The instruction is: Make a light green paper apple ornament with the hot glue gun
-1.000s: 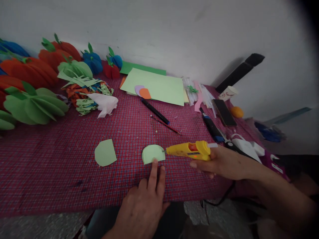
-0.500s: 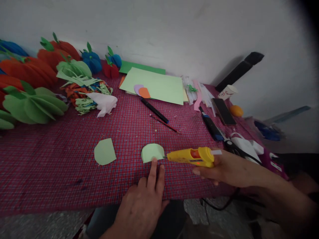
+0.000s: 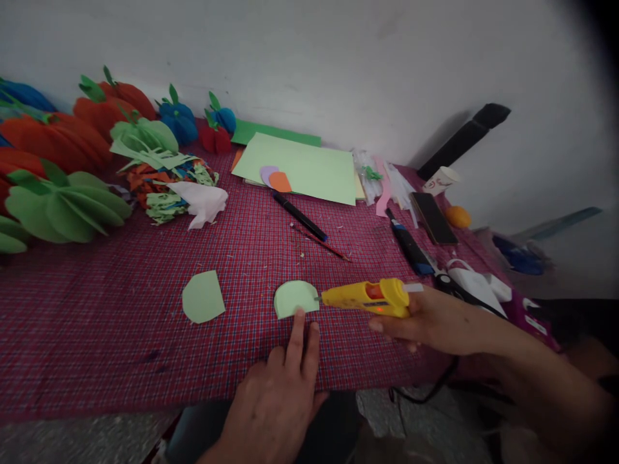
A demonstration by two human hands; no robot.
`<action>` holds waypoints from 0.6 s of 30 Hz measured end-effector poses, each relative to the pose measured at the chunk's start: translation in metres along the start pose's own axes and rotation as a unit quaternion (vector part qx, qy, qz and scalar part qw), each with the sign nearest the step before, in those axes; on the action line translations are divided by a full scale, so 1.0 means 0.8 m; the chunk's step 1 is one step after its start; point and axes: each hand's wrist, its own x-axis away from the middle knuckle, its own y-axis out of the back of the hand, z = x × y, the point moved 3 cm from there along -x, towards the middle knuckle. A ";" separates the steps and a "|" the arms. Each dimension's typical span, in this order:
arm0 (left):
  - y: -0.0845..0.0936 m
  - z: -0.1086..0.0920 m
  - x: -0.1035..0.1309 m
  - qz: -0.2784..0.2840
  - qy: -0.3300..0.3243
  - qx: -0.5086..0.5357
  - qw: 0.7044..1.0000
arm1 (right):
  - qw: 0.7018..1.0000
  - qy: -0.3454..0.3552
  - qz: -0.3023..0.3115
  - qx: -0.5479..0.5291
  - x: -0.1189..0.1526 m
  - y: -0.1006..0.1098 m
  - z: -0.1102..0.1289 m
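A folded light-green paper piece [image 3: 294,298] lies on the red checked tablecloth [image 3: 120,335] near the front edge. My left hand [image 3: 280,393] presses its near edge with the fingertips of two extended fingers. My right hand [image 3: 425,316] grips a yellow glue gun [image 3: 365,297], held level, with the nozzle tip touching the right edge of that paper piece. A second light-green cut-out [image 3: 203,297] lies flat to the left, apart from both hands.
Paper fruit models [image 3: 62,203] and a pile of paper scraps [image 3: 167,177] fill the left. Green sheets [image 3: 302,166], a black marker [image 3: 300,216], a red pencil [image 3: 322,242], a phone [image 3: 434,217], scissors [image 3: 464,283] and a paper cup [image 3: 442,180] lie behind and to the right.
The glue gun drew back a little to the right and lower, then returned with its nozzle at the paper's right edge. My left hand stayed pressing the paper.
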 end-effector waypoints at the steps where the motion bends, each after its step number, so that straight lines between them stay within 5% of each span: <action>1: 0.001 0.000 0.000 0.001 0.003 -0.002 1.000 | 1.000 0.001 -0.001 -0.004 -0.001 0.000 0.000; 18: 0.002 0.001 -0.001 -0.016 0.004 0.000 1.000 | 0.999 0.045 -0.018 -0.008 -0.021 0.010 -0.002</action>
